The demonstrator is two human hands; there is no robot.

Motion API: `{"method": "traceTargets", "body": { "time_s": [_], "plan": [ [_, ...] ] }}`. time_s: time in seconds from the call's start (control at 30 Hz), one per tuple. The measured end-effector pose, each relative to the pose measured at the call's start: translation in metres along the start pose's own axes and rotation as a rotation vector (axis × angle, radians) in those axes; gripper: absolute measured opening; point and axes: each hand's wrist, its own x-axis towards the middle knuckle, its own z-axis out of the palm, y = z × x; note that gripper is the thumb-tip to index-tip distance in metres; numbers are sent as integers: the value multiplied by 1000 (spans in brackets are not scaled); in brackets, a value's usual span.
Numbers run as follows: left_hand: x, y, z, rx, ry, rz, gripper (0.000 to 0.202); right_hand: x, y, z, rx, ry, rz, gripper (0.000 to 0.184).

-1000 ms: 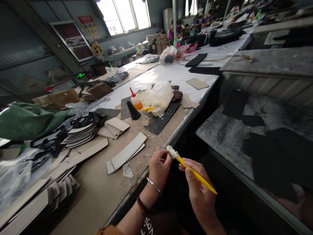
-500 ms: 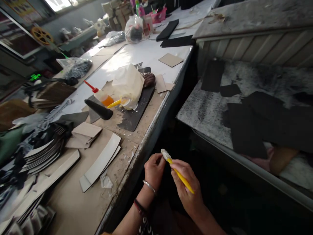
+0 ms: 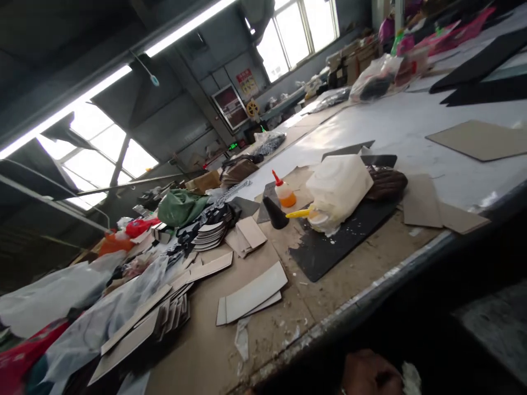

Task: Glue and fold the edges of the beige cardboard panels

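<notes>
Only my left hand (image 3: pixel 368 376) shows, dim and cut off at the bottom edge below the workbench's front edge (image 3: pixel 370 293). Its fingers look curled, and a crusty white clump (image 3: pixel 411 378) sits right beside them; whether they touch it is unclear. My right hand and the yellow brush handle are out of the picture. On the bench above lie a black mat (image 3: pixel 329 249), a white plastic bag (image 3: pixel 337 186) and a second yellow-handled brush (image 3: pixel 298 213).
An orange glue bottle (image 3: pixel 284 195) and a black cone (image 3: pixel 275 213) stand behind the mat. Curved cardboard strips (image 3: pixel 251 293), stacked cut pieces (image 3: pixel 209 233), a green bag (image 3: pixel 179 206) and clear plastic bags (image 3: pixel 53 296) crowd the bench's left. Black sheets (image 3: pixel 486 60) lie far right.
The view has swung up and left, so both hands dropped to the bottom edge. The right hand and the yellow brush have left the picture; only the left hand and the white clump show.
</notes>
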Motion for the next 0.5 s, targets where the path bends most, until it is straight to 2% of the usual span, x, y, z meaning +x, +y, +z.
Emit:
{"method": "traceTargets", "body": {
  "time_s": [0.07, 0.17, 0.2, 0.27, 0.37, 0.43, 0.5],
  "plan": [
    [4, -2, 4, -89, 27, 1, 9, -19, 8, -19, -34, 59, 140, 37],
    [22, -20, 14, -124, -38, -150, 12, -52, 15, -53, -136, 149, 339, 37],
    [31, -30, 19, -119, -47, -206, 11, -57, 18, -63, -190, 131, 371, 38],
    [46, -51, 33, -98, -65, -315, 16, -57, 31, -79, -367, 130, 399, 42],
    [61, -80, 54, -65, -73, -471, 22, -46, 60, -95, -598, 179, 512, 49],
    [68, -94, 69, -52, -63, -557, 22, -39, 77, -101, -640, 209, 577, 48],
    [75, -103, 83, -61, -41, -617, 22, -37, 84, -106, -632, 193, 597, 42]
  ]
}}
